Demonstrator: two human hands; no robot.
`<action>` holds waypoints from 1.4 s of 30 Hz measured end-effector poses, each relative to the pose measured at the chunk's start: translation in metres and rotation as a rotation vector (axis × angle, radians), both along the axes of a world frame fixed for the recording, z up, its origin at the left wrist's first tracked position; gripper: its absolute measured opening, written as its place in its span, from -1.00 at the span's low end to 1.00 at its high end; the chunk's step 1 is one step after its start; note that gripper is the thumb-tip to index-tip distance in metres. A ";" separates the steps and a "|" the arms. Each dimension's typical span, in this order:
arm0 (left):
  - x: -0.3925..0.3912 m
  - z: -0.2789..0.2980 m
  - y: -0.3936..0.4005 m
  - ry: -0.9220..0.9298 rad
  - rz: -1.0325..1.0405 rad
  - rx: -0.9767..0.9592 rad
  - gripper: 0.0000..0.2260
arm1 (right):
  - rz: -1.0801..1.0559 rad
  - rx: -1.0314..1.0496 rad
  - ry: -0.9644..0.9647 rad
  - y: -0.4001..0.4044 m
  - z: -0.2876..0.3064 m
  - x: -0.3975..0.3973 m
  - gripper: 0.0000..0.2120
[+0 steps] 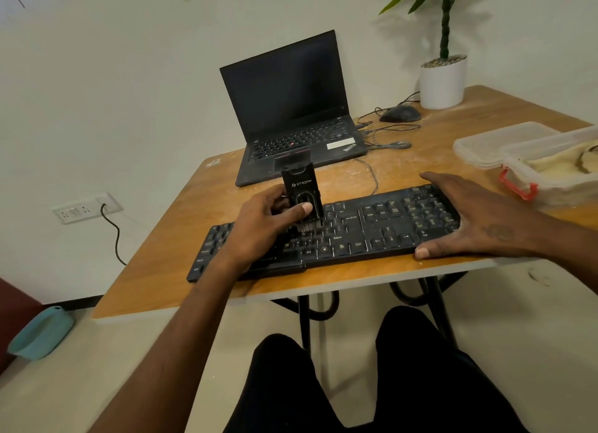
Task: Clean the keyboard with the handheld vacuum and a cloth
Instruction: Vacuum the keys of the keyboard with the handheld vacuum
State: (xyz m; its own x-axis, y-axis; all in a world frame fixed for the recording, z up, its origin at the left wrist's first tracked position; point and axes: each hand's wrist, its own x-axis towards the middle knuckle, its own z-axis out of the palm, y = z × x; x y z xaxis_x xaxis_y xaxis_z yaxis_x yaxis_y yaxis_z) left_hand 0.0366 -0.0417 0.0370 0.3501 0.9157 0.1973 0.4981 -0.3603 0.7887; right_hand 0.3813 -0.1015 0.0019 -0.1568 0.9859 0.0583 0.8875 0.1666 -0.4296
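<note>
My left hand (262, 222) grips the small black vacuum (301, 190), thumb pressed across its front, wrist bent down. White lettering on its body looks like "STRIFF". It stands nearly upright with its brush tip touching the keys near the middle of the black keyboard (356, 229), where I can read "Alt", "Ctrl" and "Shift". My right hand (479, 219) lies flat and relaxed over the keyboard's right end, thumb along the near edge. The keyboard sits at the near edge of the wooden table (168, 271). Farther back stands an open laptop (291, 109) marked "ThinkPad".
</note>
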 end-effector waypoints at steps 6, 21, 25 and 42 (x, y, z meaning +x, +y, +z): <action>-0.021 -0.007 -0.042 -0.072 -0.095 -0.041 -0.61 | -0.009 0.021 -0.026 0.000 0.001 -0.001 0.34; 0.013 0.005 0.025 0.054 0.046 0.063 -0.64 | -0.012 0.043 -0.029 0.000 -0.001 0.002 0.28; 0.007 0.001 -0.001 0.015 -0.025 0.034 -0.61 | -0.010 0.042 -0.028 0.003 -0.003 0.002 0.28; 0.024 0.001 0.026 0.086 0.010 0.066 -0.65 | -0.020 0.054 -0.024 0.002 -0.003 0.000 0.26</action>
State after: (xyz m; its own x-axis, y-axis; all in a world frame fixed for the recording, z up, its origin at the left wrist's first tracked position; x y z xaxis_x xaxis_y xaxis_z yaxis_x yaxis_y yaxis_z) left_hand 0.0602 -0.0161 0.0381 0.3590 0.9053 0.2271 0.5667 -0.4047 0.7177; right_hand 0.3810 -0.0993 -0.0007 -0.1388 0.9844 0.1081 0.9008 0.1708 -0.3991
